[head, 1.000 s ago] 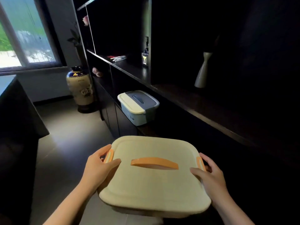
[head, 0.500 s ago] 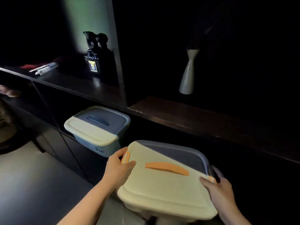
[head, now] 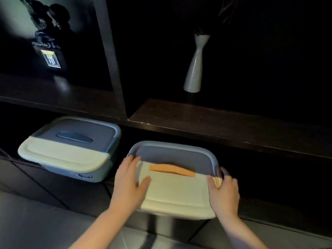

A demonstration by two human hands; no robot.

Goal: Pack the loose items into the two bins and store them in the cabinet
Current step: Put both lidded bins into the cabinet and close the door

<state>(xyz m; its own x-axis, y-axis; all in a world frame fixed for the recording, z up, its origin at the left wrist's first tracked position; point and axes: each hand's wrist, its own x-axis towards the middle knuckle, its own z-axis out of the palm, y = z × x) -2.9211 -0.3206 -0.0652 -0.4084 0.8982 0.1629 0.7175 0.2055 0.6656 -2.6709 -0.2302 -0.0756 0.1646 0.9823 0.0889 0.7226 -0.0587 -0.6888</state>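
Observation:
A lidded bin with an orange handle (head: pixel 175 187) sits half inside the low cabinet shelf, its far half in shadow. My left hand (head: pixel 128 184) grips its left edge, thumb on the lid and fingers along the side. My right hand (head: pixel 223 193) grips the right edge by the orange latch. A second lidded bin with a blue-grey handle (head: pixel 70 148) stands on the same shelf to the left, its front part sticking out past the shelf edge.
The dark cabinet's upper shelf board (head: pixel 215 123) runs just above the bins. On it stand a white slim vase (head: pixel 195 69) and a dark figurine with a label (head: pixel 50 49), split by an upright divider (head: pixel 111 60). Grey floor (head: pixel 36 221) lies below.
The view has closed in on the cabinet. Both hands have pushed the orange-handled bin forward under the upper shelf, beside the other bin.

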